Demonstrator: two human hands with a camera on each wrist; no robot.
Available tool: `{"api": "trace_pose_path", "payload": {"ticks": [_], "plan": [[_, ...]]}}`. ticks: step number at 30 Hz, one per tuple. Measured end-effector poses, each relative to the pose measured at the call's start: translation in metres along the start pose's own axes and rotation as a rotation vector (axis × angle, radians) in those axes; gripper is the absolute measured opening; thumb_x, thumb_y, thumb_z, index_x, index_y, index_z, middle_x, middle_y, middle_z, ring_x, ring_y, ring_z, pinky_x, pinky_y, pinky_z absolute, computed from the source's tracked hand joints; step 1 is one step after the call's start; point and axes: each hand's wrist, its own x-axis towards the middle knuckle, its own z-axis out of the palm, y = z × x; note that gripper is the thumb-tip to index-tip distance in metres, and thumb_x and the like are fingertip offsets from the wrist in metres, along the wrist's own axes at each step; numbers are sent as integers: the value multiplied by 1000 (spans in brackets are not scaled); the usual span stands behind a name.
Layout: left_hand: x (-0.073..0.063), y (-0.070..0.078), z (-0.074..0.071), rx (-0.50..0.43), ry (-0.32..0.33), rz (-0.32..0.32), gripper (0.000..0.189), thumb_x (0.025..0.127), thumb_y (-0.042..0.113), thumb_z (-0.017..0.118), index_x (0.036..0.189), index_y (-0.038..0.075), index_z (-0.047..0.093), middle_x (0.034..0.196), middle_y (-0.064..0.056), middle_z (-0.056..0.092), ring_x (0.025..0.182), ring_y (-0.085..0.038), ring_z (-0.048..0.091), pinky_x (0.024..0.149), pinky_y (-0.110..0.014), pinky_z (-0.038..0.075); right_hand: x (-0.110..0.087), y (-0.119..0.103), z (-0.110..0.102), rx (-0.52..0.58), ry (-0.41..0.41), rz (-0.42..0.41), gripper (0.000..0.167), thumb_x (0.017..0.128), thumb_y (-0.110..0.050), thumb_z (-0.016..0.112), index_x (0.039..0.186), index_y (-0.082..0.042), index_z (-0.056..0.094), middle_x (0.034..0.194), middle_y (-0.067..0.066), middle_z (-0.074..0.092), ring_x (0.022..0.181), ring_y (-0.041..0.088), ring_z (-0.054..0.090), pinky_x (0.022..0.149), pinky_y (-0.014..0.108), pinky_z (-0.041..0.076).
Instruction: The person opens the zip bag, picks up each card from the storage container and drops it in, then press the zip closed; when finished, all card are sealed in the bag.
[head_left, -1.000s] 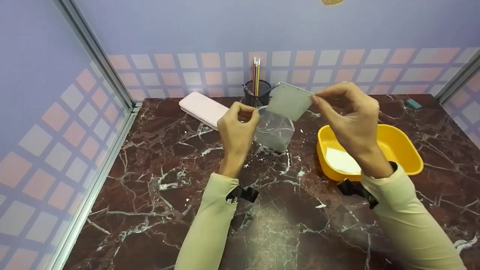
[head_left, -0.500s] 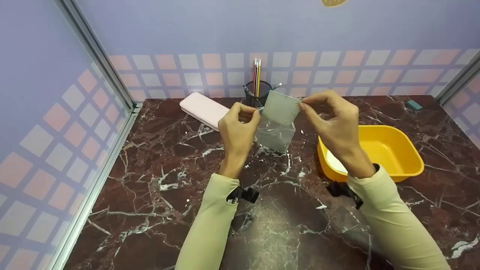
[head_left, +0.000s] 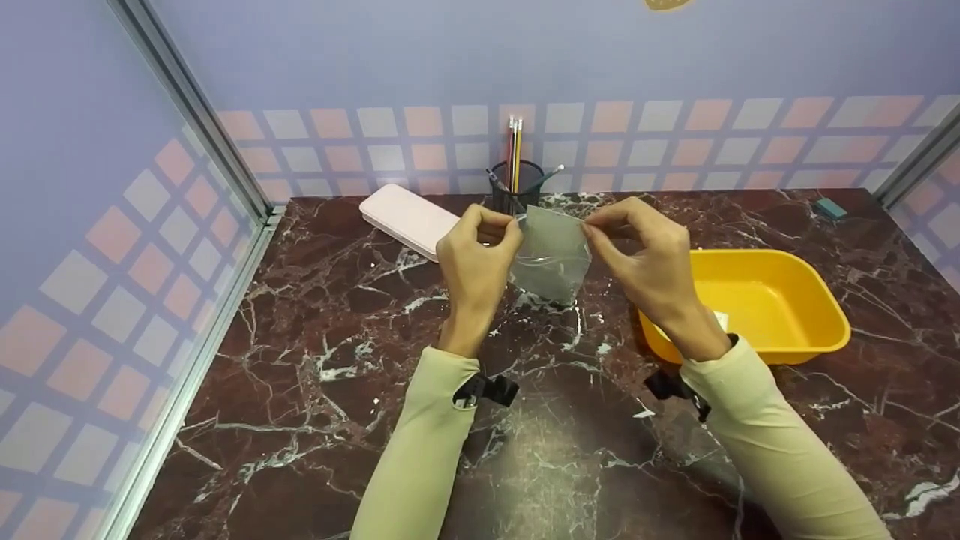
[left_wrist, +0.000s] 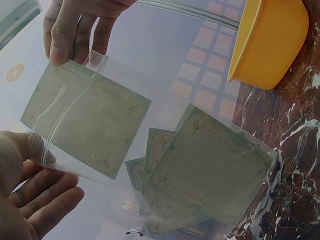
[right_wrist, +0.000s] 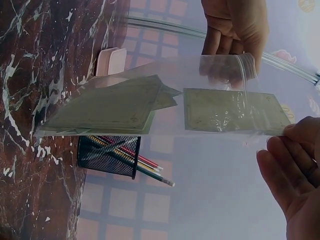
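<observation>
My left hand (head_left: 476, 251) pinches the mouth edge of a clear zip bag (right_wrist: 185, 70), with its thumb and index finger on the film. Several squarish, pale green cards (left_wrist: 215, 160) with patterned borders lie fanned at the bag's bottom. A similar card (left_wrist: 100, 125) is pinched at one corner between my right hand's (head_left: 649, 255) thumb and index finger. Much of that card is inside the bag past the zip line, its held end sticking out. It sits apart from the lower cards. The bag hangs between both hands, its lower end close over the dark marbled table (head_left: 322, 420).
A yellow basin (head_left: 787, 300) stands on the right, a white flat piece (head_left: 721, 320) inside it, partly behind my right wrist. Behind the hands are a pink case (head_left: 409, 217) and a black mesh cup with pencils (head_left: 516, 157). A teal block (head_left: 830, 209) lies at back right.
My right hand has moved left and down, bringing the card from above the bag into its mouth. The left hand has stayed in place, holding the bag.
</observation>
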Motion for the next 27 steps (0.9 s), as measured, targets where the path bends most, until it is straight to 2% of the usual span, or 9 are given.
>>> {"api": "trace_pose_path", "payload": {"ticks": [8,18,27], "plan": [[0,2,-1,2,-4,-16,7,83,-2,79,84,1,72,75,-6,73,63,-17,67,61,-27,58,-5,4,3,-14,-25,-15,14,86,14,78,95,6,71,93,12,75,80,22,71,78,22,60],[0,1,0,-6,-2,-10,6,84,-2,78,83,2,73,74,-5,73,63,-16,67,61,-27,58,-8,3,3,6,-69,-1,14,87,13,77,96,6,70,94,15,72,81,30,72,78,24,61],[0,1,0,-21,-3,3,7,84,-4,77,83,0,72,74,-7,73,63,-17,67,61,-27,58,-11,4,1,-9,-127,39,14,88,12,78,99,6,70,97,16,71,83,24,72,76,23,62]]}}
